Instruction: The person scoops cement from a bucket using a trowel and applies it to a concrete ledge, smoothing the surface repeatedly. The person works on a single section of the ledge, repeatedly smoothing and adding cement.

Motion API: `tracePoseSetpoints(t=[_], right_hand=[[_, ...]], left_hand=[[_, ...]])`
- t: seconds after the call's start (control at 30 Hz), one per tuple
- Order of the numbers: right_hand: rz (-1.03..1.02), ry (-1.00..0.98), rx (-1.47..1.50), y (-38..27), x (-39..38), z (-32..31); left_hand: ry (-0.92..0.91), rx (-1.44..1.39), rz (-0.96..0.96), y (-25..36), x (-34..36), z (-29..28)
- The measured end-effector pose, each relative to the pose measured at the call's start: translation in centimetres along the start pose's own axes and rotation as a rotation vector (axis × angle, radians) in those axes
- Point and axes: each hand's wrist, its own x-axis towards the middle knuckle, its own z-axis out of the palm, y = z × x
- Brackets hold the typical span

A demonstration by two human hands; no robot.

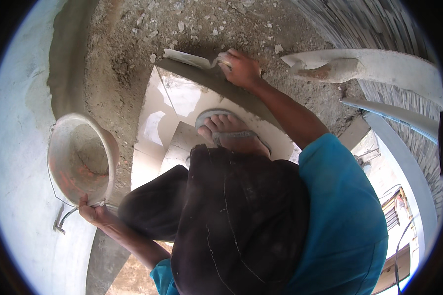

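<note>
My right hand is closed on the handle of a trowel, whose pale blade lies along a wet grey mortar strip at the far edge of a tiled step. My left hand grips the near rim of a round, stained bucket at the left, beside the pale wall. The bucket has grey residue and orange patches inside. My sandalled foot rests on the tiles, just below the mortar strip.
Rubble-strewn ground lies beyond the step. A pale wall with a tap runs down the left. At the right are a long pale board, a pipe and a stacked-stone wall.
</note>
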Motion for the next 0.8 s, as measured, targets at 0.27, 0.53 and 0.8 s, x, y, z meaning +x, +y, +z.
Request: tracePoseSetpoints(t=[0.27,0.53,0.8], right_hand=[[-0.117,0.138,-0.017,-0.9,-0.7,-1.0],[-0.246,0.276,0.021,-1.8,-1.3,-2.4],[-0.126,0.175,0.105,-1.7,-3.8,-4.9]], left_hand=[[0.192,-0.217,-0.152,2.6,-1.7,5.4],[0.195,-0.049,-0.05,3.0,-2.8,7.9],[0.089,0.125,0.026,0.4,-0.6,4.1]])
